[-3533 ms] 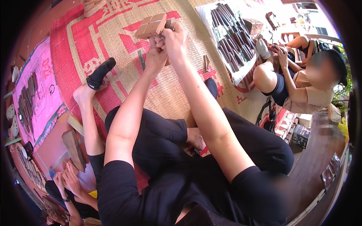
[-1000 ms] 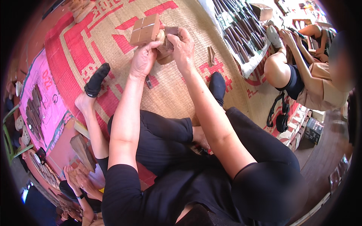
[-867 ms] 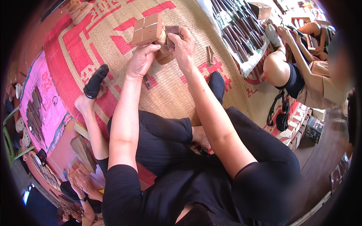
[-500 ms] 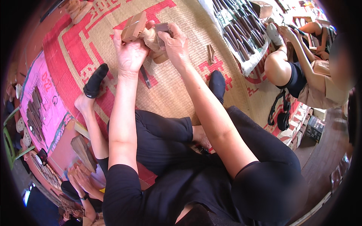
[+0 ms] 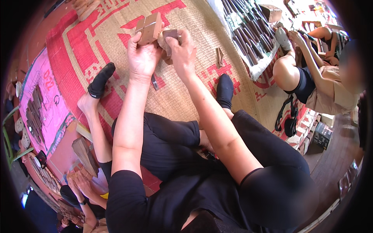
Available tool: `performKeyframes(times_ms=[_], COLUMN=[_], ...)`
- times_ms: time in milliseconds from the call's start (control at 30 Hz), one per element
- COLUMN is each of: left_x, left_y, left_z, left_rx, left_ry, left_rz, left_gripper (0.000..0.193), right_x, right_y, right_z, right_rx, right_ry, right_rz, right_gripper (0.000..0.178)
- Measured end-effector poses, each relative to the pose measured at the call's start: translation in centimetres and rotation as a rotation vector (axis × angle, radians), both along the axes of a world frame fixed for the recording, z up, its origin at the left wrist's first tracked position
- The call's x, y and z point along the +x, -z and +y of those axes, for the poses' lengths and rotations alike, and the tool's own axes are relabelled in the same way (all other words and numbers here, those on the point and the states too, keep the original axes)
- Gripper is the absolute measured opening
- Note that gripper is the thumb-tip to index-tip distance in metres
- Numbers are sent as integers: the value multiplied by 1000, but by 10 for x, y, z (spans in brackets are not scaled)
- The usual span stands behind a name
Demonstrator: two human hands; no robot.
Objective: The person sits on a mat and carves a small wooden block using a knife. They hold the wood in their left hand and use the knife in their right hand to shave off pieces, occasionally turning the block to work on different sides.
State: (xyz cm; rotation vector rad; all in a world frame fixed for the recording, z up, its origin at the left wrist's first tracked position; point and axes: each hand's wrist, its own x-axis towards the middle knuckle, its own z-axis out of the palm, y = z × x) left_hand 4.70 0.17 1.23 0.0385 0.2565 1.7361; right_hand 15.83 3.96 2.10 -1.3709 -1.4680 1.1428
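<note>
My left hand (image 5: 143, 62) is closed around a carved wooden figure (image 5: 150, 29), palm up, with its square block end pointing away from me. Pinched in my right hand (image 5: 184, 54) is a folded piece of brown-grey sandpaper (image 5: 170, 33), pressed against the carved part beside the block. Fingers and sandpaper hide much of the carving. Below my left hand, a small chisel (image 5: 155, 82) lies on the woven mat (image 5: 190, 93), partly covered by the wrist.
Dark-handled carving tools (image 5: 244, 39) lie in rows on a white sheet at the right. A person (image 5: 322, 77) sits beside them. Wood scraps (image 5: 220, 57) rest on the mat. More tools (image 5: 35, 116) lie on a pink cloth at left, near another person's hands (image 5: 79, 182).
Both hands have shifted a little to the right with the carving. The carving has turned, and its carved part is now more covered by my right hand and the sandpaper.
</note>
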Motion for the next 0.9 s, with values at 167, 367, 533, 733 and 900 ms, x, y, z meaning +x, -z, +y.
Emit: performKeyframes(times_ms=[167,367,533,733,900], left_x=[0,3,0,9,3], left_y=[2,0,1,-7,5], left_z=[-1,-5,-5,-6,-3], left_rx=[-31,-102,-63,-200,-121], left_ry=[8,-56,-37,-61,-25], left_rz=[33,-18,-89,41,-119], left_gripper=[66,65,64,43,57], right_x=[-4,-6,-1,-2,9], right_y=[-25,-33,-17,-40,-23], right_z=[15,-1,-8,22,-16], right_rx=[-44,-3,-100,15,-164], right_ry=[-49,-48,-56,-117,-67], right_rz=[-19,-148,10,-289,153], right_gripper=[24,23,14,19,13])
